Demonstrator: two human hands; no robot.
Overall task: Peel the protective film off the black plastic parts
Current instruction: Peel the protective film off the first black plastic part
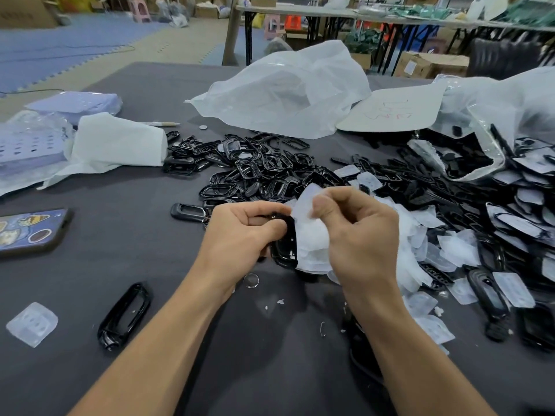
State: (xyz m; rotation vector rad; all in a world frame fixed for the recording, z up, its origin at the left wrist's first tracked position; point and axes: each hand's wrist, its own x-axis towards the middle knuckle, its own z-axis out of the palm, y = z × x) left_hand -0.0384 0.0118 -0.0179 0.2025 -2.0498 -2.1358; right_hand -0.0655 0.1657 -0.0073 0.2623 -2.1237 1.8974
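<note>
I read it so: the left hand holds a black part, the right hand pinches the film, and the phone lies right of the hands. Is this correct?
Not quite: the head view shows the phone lying left of the hands. The rest holds: the left hand holds a black part and the right hand pinches the film.

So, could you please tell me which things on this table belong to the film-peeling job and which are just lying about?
Job: left hand, the black part it holds, right hand, the film it pinches, peeled pile, unpeeled heap, film scraps.
Lying about: phone, pen, white bag.
</note>
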